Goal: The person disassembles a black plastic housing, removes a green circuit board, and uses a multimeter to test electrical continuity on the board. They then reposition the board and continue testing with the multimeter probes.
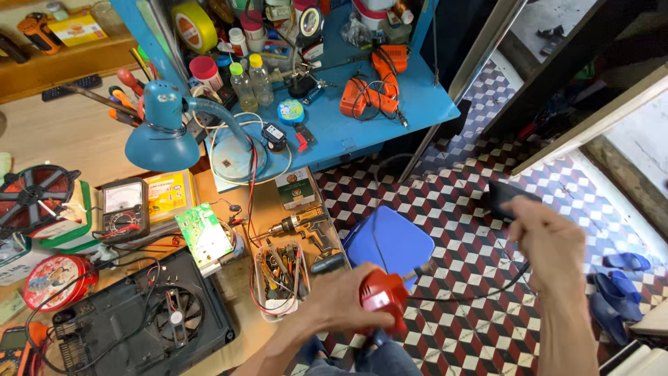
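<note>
Low in the middle of the frame, the left hand (341,299) is wrapped around a red power tool (381,298). A thin black cord (473,292) runs from it toward the right hand (550,240), which pinches a dark flat object (506,196) at the right. The step looks like handling the cord; next calls for keeping it clear of the blue stool (390,240).

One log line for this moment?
left hand: grips red plastic power tool | right hand: holds black flat object, blurred | black cord between
</note>
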